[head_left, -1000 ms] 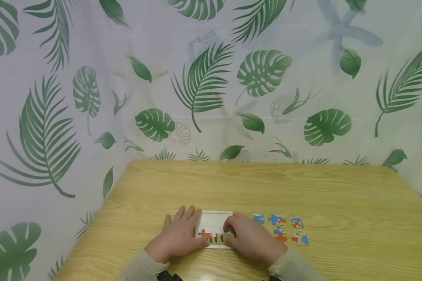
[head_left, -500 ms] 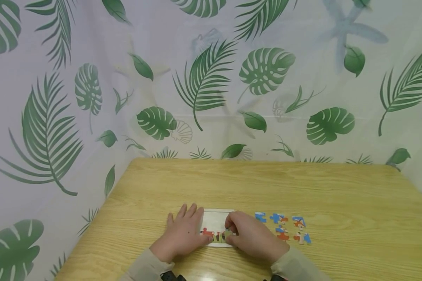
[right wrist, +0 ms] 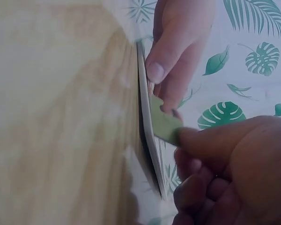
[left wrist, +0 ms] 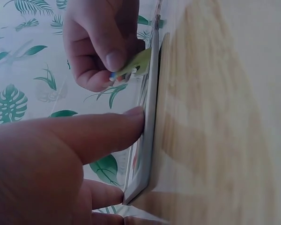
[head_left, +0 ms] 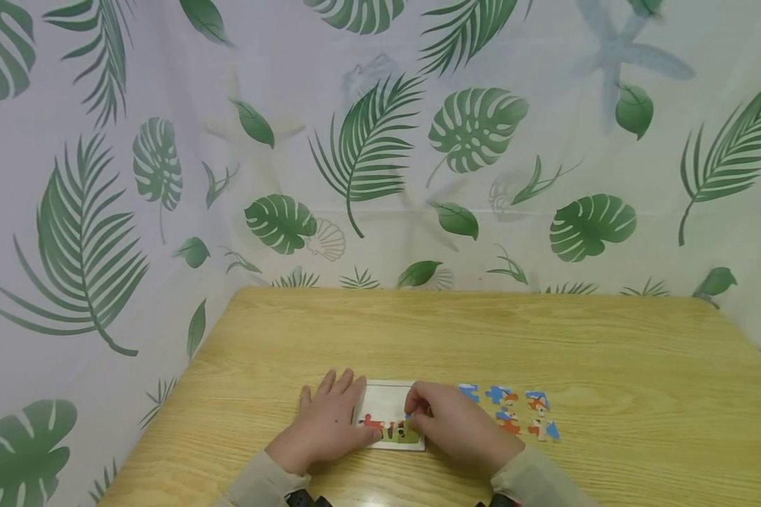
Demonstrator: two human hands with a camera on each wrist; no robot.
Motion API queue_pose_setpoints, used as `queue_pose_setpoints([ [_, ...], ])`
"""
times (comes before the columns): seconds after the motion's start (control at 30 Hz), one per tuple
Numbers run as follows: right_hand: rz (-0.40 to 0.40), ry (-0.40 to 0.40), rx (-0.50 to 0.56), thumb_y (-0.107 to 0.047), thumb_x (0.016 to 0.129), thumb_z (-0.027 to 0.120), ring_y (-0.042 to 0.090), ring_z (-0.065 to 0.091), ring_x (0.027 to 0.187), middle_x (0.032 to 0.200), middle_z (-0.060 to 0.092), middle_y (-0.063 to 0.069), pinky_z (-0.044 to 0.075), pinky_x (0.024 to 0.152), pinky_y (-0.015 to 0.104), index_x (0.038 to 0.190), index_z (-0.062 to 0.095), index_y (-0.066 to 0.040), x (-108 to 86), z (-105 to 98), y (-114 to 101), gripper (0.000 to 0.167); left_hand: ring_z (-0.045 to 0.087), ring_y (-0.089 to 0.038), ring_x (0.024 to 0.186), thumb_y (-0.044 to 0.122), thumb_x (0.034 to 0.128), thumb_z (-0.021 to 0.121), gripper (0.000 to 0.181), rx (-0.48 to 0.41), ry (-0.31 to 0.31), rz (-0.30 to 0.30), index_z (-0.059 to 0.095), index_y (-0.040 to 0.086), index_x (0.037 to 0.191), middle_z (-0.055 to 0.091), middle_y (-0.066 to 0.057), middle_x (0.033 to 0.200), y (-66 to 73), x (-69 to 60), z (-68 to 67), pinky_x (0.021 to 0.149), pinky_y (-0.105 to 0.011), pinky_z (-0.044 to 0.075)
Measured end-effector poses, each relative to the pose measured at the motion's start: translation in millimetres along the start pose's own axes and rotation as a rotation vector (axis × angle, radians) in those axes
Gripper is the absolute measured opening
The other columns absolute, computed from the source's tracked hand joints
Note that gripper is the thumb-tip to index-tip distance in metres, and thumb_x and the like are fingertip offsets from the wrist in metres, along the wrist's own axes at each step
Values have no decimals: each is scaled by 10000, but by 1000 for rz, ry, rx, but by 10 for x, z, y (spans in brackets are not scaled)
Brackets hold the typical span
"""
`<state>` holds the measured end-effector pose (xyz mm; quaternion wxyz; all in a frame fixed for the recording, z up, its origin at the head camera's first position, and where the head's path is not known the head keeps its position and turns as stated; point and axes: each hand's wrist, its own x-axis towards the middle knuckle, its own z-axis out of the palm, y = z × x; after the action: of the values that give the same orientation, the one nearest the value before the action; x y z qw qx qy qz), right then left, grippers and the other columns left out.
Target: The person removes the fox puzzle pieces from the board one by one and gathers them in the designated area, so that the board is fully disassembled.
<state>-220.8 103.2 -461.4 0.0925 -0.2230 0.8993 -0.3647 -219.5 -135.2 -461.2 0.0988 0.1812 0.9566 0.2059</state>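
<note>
A white puzzle tray (head_left: 383, 401) lies on the table with a red, brown and green row of pieces along its near side. My left hand (head_left: 331, 424) rests at the tray's left side, fingers spread, its thumb touching the near edge. At the near right corner, my right hand (head_left: 459, 424) pinches a green puzzle piece (right wrist: 165, 123) between thumb and curled fingers. In the right wrist view this piece tilts up from the tray, its lower edge at the rim. A bit of blue shows on the piece (left wrist: 136, 64) in the left wrist view.
Several loose puzzle pieces, among them one with a fox face (head_left: 537, 401) and a red and blue one (head_left: 508, 422), lie right of my right hand. Behind the wooden table (head_left: 482, 331) hangs a leaf-patterned cloth (head_left: 380, 260).
My right hand has shifted slightly rightward and lifted the green piece's right end, uncovering more of the tray's near right corner. My left hand stays on the tray.
</note>
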Motion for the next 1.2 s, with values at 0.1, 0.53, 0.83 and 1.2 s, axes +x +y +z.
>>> queue_pose_setpoints([
  [0.1, 19, 4, 43, -103, 966, 676, 129, 540, 718, 795, 592, -68, 451, 644, 298, 920, 626, -176, -5, -33, -10, 100, 152, -467, 1496, 627, 864, 676, 931, -1, -6, 0, 388, 92, 1569, 279, -195, 1625, -9, 2, -10, 1058, -799, 87],
  [0.53, 18, 31, 76, -143, 1010, 627, 151, 512, 671, 799, 585, -36, 434, 590, 302, 927, 596, -165, -158, -359, 122, 91, 135, -459, 1502, 697, 782, 716, 1059, 21, -48, 12, 345, 128, 1594, 232, -177, 1645, -50, -25, -24, 1075, -782, 90],
  [0.83, 47, 26, 120, -124, 1012, 612, 166, 561, 578, 734, 594, 20, 462, 528, 289, 930, 584, -125, -311, -524, 289, 86, 131, -454, 1505, 677, 796, 725, 1039, 5, -54, 23, 351, 121, 1590, 232, -179, 1646, -22, -34, -56, 1073, -784, 89],
  [1.2, 67, -21, 128, -167, 1031, 603, 165, 529, 591, 795, 587, 30, 456, 520, 298, 973, 578, -115, -479, -689, 487, 82, 123, -443, 1510, 675, 800, 726, 1034, 7, -59, 13, 353, 123, 1590, 226, -167, 1650, -29, -15, -53, 1081, -777, 84],
])
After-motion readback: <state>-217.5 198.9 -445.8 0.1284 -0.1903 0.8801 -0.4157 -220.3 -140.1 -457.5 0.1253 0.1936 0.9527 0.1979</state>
